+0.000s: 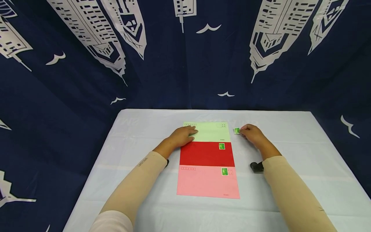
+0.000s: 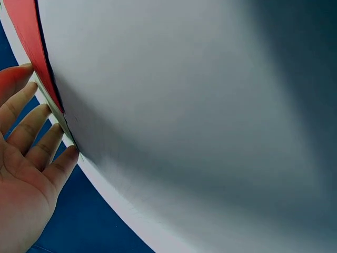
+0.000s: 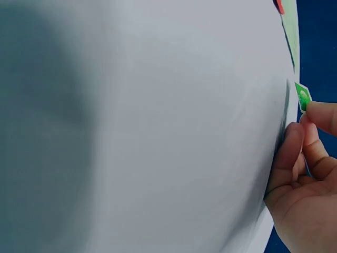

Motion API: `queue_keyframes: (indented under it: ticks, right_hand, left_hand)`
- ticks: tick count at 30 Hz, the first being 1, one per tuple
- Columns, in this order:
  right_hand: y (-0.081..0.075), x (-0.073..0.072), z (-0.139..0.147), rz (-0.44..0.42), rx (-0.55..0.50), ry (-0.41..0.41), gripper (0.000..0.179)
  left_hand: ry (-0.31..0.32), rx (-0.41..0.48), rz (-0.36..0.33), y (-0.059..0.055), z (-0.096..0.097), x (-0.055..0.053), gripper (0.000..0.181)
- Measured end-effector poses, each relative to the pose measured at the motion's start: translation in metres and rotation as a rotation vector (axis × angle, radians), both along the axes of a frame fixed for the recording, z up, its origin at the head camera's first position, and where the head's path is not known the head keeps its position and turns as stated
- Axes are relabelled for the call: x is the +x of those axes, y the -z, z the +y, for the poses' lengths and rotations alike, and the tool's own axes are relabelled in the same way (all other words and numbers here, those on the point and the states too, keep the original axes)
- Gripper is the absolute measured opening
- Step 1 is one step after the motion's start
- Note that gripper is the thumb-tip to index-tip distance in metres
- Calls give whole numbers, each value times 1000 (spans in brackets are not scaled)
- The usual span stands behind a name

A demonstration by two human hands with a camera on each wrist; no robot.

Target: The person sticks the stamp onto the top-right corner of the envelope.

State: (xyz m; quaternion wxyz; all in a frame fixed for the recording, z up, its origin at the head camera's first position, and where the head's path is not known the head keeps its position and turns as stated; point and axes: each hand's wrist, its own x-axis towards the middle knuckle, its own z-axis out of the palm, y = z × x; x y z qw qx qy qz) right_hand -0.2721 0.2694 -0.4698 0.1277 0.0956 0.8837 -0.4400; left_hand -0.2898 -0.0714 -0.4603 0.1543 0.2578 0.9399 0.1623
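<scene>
A green postage stamp (image 1: pixel 236 130) with a white edge is pinched between the thumb and fingers of my right hand (image 1: pixel 252 134), just right of the light green envelope (image 1: pixel 210 132). The right wrist view shows the stamp (image 3: pixel 303 97) held by its edge at the fingertips. My left hand (image 1: pixel 182 135) rests on the left end of the light green envelope, fingers fairly straight and spread. Below it lie a red envelope (image 1: pixel 203 154) and a pink envelope (image 1: pixel 203 183). Each of these two bears a green stamp near its upper right.
The envelopes lie in a column on a white-covered table (image 1: pixel 145 129). A dark blue curtain (image 1: pixel 185 71) with white building and bird prints hangs behind and at the sides. A small black device (image 1: pixel 256 167) sits at my right wrist.
</scene>
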Motion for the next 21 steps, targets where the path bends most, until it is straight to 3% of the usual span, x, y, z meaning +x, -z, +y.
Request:
queue_keyframes:
  ticks: [21]
  right_hand:
    - [-6, -9, -10, -19, -107, 8, 29]
  left_hand:
    - [14, -2, 7, 1, 0, 0, 48]
